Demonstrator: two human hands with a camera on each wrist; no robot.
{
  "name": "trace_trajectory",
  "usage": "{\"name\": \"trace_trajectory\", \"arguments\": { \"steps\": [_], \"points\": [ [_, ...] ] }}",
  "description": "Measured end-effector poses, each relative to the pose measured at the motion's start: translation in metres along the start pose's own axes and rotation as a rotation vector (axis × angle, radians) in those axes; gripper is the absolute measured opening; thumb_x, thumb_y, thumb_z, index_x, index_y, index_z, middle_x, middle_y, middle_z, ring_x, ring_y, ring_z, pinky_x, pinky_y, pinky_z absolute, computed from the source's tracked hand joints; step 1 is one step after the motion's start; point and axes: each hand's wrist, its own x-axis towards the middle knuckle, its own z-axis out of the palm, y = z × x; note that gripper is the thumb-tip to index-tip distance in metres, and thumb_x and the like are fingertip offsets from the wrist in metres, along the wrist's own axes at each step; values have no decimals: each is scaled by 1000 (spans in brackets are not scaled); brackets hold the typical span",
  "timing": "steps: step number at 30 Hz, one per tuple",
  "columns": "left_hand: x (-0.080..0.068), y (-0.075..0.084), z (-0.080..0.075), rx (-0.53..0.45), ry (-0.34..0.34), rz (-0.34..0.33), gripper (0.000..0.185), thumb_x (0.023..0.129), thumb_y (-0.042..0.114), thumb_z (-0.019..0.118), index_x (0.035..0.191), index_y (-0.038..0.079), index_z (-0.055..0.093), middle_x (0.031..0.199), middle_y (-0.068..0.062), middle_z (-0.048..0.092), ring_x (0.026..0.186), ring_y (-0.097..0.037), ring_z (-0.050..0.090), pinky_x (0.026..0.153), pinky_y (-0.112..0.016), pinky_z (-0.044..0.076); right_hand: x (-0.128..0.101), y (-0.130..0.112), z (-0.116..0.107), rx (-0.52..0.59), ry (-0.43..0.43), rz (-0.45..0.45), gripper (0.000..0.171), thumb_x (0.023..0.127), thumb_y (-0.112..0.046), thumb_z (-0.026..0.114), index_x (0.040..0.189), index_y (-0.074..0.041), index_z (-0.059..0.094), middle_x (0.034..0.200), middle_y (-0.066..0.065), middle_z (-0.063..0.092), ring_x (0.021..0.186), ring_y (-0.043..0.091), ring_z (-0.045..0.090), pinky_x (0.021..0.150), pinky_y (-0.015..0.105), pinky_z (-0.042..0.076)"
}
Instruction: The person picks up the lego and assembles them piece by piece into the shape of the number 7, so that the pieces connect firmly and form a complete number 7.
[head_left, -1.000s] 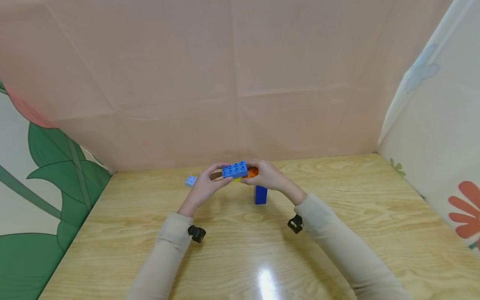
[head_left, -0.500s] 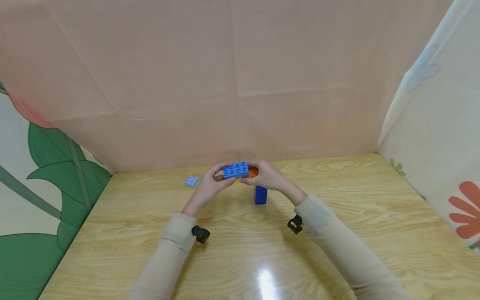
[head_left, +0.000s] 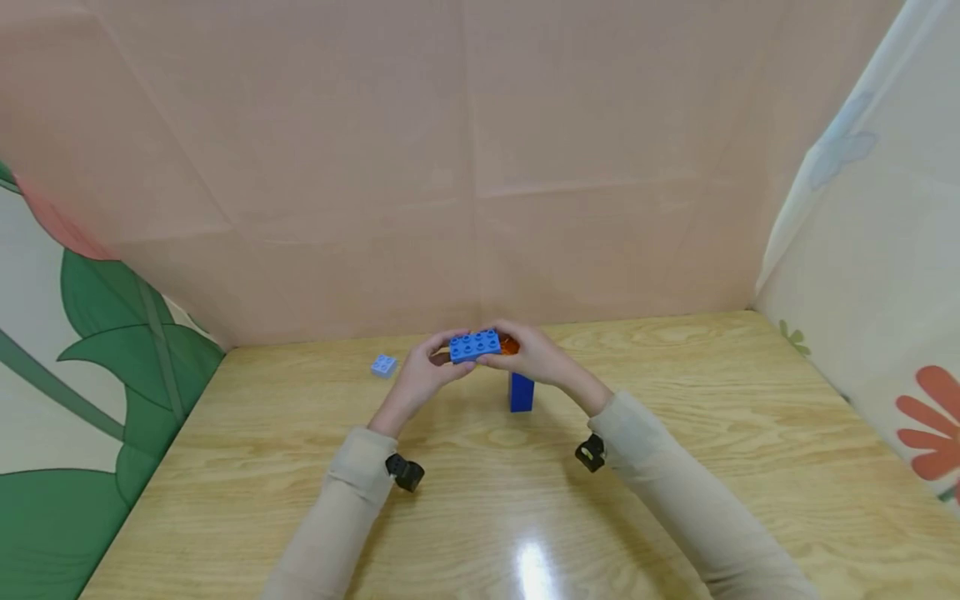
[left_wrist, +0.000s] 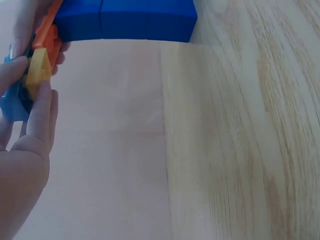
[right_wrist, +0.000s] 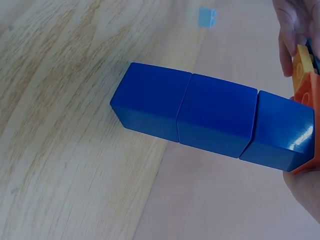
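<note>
Left hand (head_left: 420, 377) and right hand (head_left: 534, 354) come together just below the centre of the head view, both curled and gripping pieces of 1 joined build. Fingers and thumb of the left hand pinch the blue brick (head_left: 475, 346), whose 8 studs face up toward the camera; the right hand grips the orange brick (head_left: 509, 346) just right of it, its fingertips also touching the blue brick. A yellow piece (left_wrist: 38, 72) sits between the blue and orange bricks, at the upper left of the left wrist view. From the orange brick a dark blue column (right_wrist: 217, 115) of 3 blocks runs leftward across the middle of the right wrist view; whether its far end touches the tabletop (head_left: 712, 375) cannot be told. Left of the left hand in the head view, a light blue brick (head_left: 384, 365) with 4 studs lies on the tabletop. Black devices sit at both wrists, by beige sleeves. Behind rises a pinkish backdrop (head_left: 480, 167), with green leaves (head_left: 112, 333) at the left edge and a red flower (head_left: 933, 417) at the right.
</note>
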Motion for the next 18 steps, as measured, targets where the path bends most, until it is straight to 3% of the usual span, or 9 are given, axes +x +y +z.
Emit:
{"name": "trace_trajectory", "arguments": {
  "steps": [9,13,18],
  "points": [
    [1,-1,4,-33,3,-4,58,87,6,68,140,19,47,134,-12,52,128,-27,53,96,-34,53,-2,2,1,57,7,23,39,91,-21,66,125,-5,55,108,16,63,88,20,61,71,26,52],
    [2,-2,5,-46,22,-4,60,87,7,69,140,21,45,135,-10,53,127,-26,54,98,-35,52,-3,2,1,100,42,37,40,91,-21,65,126,-3,55,113,17,61,98,26,62,80,33,56],
    [3,-6,5,-16,31,-14,63,87,13,71,142,18,42,137,-8,54,127,-25,52,103,-38,49,-6,1,1,110,103,51,42,91,-20,65,128,-2,54,119,17,56,109,31,58,92,44,53]
  ]
}}
